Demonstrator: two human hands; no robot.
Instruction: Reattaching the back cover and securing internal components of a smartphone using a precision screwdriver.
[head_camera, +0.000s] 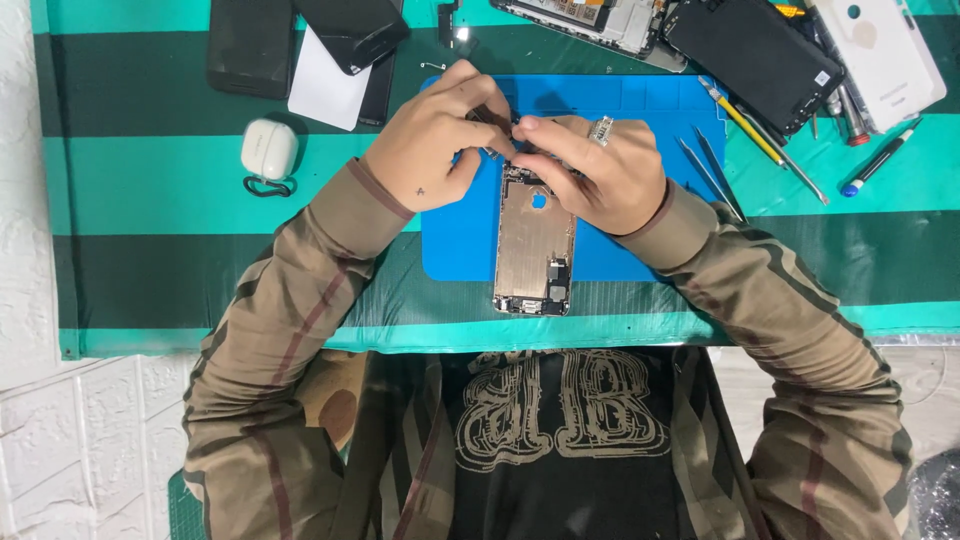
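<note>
An opened phone housing (534, 245) lies lengthwise on a blue work mat (460, 240), its bare metal inside facing up. My left hand (435, 140) and my right hand (595, 170) meet over the housing's far end. Their fingertips pinch together around a small dark part there, which is mostly hidden by the fingers. A ring sits on a finger of my right hand. Both sleeves are brown and striped.
A white earbud case (269, 150) sits left of the mat. Dark phones and a white card (322, 85) lie at the far left. Tweezers (712, 172), a yellow-handled tool (745, 125), pens, a dismantled phone (752, 55) and a white back cover (885, 55) lie to the right.
</note>
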